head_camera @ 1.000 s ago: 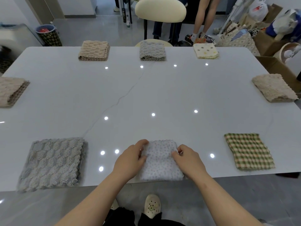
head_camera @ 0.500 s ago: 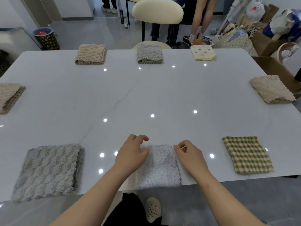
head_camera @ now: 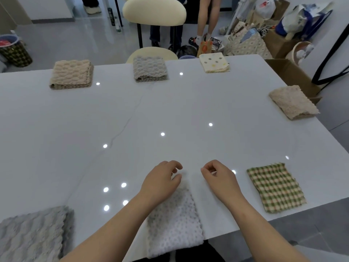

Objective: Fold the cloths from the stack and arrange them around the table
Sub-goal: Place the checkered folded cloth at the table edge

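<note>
**Head view.** The dotted cloth (head_camera: 175, 220) lies folded on the table (head_camera: 170, 114), behind the fingertips and between the forearms, with its near end at the table edge.

The step in hand is judged to be the final setting of this cloth. It should be squared to the table edge and spaced evenly between two neighbours. These are the grey cloth (head_camera: 32, 235), well left of the left fingers, and the checked cloth (head_camera: 275, 188), right of the right fingers.

The left hand (head_camera: 160, 183) is held palm-down over the cloth's far left corner. The right hand (head_camera: 221, 181) is held just beside the far right corner. The fingers are loosely curled and nothing is gripped. Contact with the cloth cannot be confirmed.
</note>
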